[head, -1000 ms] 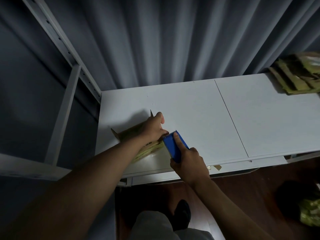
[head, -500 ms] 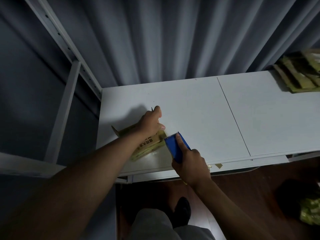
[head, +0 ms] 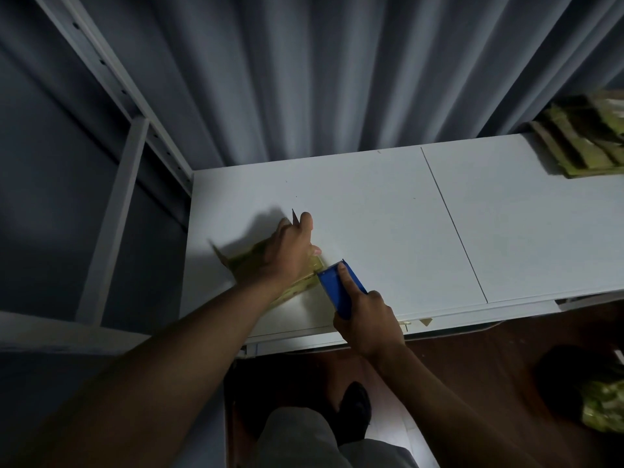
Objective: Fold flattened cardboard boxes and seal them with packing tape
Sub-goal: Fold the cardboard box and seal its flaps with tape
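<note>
A small brown cardboard box (head: pixel 304 282) lies on the white table (head: pixel 388 224) near its front left corner. My left hand (head: pixel 290 251) lies over the top of the box and holds it down, fingers wrapped on its far side. My right hand (head: pixel 364 319) grips a blue tape dispenser (head: pixel 339 287), with the forefinger stretched along its top. The dispenser's toothed front end touches the box's right end. Most of the box is hidden under my left hand.
A stack of flattened cardboard boxes (head: pixel 587 143) lies at the table's far right corner. A grey metal rack (head: pixel 111 184) stands to the left. Grey curtains hang behind the table. More cardboard (head: pixel 604 407) sits on the dark floor at the right. My shoe (head: pixel 358 407) is under the table edge.
The dispenser first drew a little away from the box's right end, then came back against it. My left hand has stayed on the box.
</note>
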